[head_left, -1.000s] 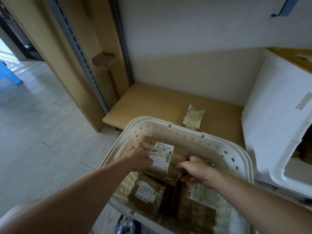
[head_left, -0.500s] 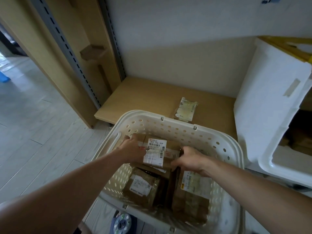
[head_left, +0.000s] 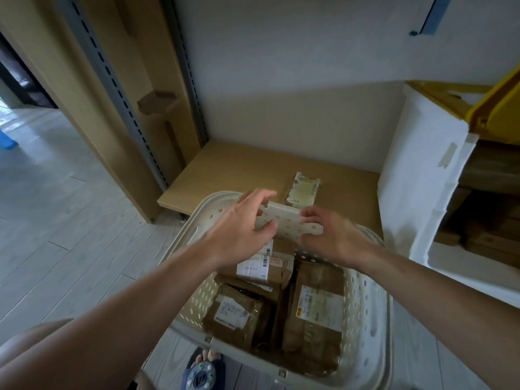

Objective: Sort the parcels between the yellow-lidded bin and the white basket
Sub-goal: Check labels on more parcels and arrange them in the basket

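Head view looks down on both hands above the white perforated plastic basket, which fills the lower centre of the frame.

Left hand, at centre left, hangs over the basket's far rim with fingers spread and curled around nothing. Right hand, just beside it toward the centre right, is likewise slack-fingered and empty; the two sit near each other but apart, with the rim showing between them. I'd guess they hover there because a parcel has been let go, or because they are about to pick the next one.

Below them lies the brown paper parcel with a white barcode label, flat on top of others. Lower down rest a wrinkled brown wrapped parcel and, to its right, a tall brown paper parcel with a pale label. All look creased and taped.

Beyond the rim, a small pale-green packet lies alone on the low wooden shelf. At far right stands the white bin with its yellow lid, raised, brown boxes dim inside.
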`<state>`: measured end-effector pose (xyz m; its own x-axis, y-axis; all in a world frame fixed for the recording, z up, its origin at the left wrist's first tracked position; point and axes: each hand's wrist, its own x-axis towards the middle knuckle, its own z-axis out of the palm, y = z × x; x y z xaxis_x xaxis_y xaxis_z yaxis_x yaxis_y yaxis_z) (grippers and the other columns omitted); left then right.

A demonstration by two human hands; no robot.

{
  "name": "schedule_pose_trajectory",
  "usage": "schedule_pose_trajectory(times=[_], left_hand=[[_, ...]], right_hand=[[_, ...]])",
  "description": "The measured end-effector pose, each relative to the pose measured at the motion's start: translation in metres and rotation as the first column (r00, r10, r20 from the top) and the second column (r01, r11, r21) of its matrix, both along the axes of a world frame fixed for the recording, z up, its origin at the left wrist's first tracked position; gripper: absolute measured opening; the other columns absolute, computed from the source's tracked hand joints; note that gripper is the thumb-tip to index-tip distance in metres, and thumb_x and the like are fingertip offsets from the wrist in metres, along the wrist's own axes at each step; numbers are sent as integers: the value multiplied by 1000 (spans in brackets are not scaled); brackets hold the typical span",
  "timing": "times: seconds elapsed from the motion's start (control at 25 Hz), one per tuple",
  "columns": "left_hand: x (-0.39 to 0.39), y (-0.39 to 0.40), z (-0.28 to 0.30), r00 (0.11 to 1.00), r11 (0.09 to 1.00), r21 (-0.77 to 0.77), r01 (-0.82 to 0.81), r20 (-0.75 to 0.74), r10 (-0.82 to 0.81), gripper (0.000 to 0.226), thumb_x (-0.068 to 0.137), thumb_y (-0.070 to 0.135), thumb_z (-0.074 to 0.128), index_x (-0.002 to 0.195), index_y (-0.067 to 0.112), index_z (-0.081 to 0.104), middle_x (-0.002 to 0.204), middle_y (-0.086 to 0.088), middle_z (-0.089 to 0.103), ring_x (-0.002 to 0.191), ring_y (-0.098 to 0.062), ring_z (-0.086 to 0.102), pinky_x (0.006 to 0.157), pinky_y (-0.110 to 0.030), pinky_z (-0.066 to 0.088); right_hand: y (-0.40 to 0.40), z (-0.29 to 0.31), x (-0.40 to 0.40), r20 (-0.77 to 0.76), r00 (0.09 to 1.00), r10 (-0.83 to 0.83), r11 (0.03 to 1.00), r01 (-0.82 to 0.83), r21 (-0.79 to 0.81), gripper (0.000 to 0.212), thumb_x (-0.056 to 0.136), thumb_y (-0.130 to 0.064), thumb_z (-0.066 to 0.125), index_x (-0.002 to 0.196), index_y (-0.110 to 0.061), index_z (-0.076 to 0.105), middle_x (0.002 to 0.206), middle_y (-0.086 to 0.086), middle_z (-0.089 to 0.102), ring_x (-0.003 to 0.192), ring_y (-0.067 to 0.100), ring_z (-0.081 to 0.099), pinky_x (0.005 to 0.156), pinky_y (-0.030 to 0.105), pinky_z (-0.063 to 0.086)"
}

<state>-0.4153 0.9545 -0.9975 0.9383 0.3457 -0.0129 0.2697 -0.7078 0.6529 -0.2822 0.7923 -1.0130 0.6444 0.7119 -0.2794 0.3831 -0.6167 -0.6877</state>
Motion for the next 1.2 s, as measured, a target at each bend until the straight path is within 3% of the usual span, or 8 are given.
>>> schedule_pose_trajectory(times=[0.08,0.28,0.4,0.56,0.72,0.84,1.08,1.2], left_hand=[[-6,-1,13,999,1000,-5,7,53,-7,55,100,36,58,151,30,40,149,11,46,123,-3,52,102,-39,52],[-14,-4,35,992,1000,0,20,127,-20,49,97,41,56,145,35,46,143,18,51,118,7,54,101,-37,53],[-14,-13,43,987,1000,-9,30,157,-28,45,97,39,57,141,35,50,135,22,54,116,10,55,98,-34,55],[-6,-32,51,976,996,-23,88,200,-82,39,99,35,59,137,34,52,126,26,57,114,15,54,94,-27,56],[16,-60,58,953,978,-116,172,271,-135,31,100,29,61,130,36,56,119,25,61,111,13,56,91,-26,55],[40,-84,59,940,964,-175,199,313,-137,28,100,26,61,127,36,59,114,23,63,110,9,59,90,-25,56],[87,-136,52,914,919,-289,269,378,-149,23,100,23,61,123,27,61,108,14,71,102,0,66,89,-29,56],[101,-156,43,924,885,-380,270,360,-127,17,101,31,61,117,26,61,100,11,72,93,-4,69,83,-35,57]], right_hand=[[-9,15,-8,104,994,23,997,-30,65,62,89,-22,72,146,-26,47,142,-5,58,103,16,66,71,20,55],[-40,38,-26,394,914,95,983,-149,108,74,88,-31,76,151,-32,38,144,-8,56,125,11,58,87,13,41],[-57,45,-28,403,914,53,965,-151,216,73,88,-30,76,149,-38,36,139,-21,51,125,-4,49,85,0,37],[-80,61,-31,402,909,-114,926,-50,374,62,87,-20,76,137,-43,46,119,-37,48,113,-22,47,83,-6,37],[-108,71,-23,404,870,-282,845,26,534,44,86,-3,74,116,-32,61,109,-25,63,107,-1,62,79,11,53],[-128,76,-15,385,857,-343,821,74,566,36,86,-1,71,113,-24,65,104,-18,65,100,6,65,73,17,55],[-169,72,14,392,829,-399,845,167,507,37,85,-3,73,110,-28,64,107,-16,63,99,4,62,73,21,55],[-193,63,35,394,822,-412,875,235,424,41,85,-7,73,115,-33,60,111,-16,58,102,3,60,72,18,53]])
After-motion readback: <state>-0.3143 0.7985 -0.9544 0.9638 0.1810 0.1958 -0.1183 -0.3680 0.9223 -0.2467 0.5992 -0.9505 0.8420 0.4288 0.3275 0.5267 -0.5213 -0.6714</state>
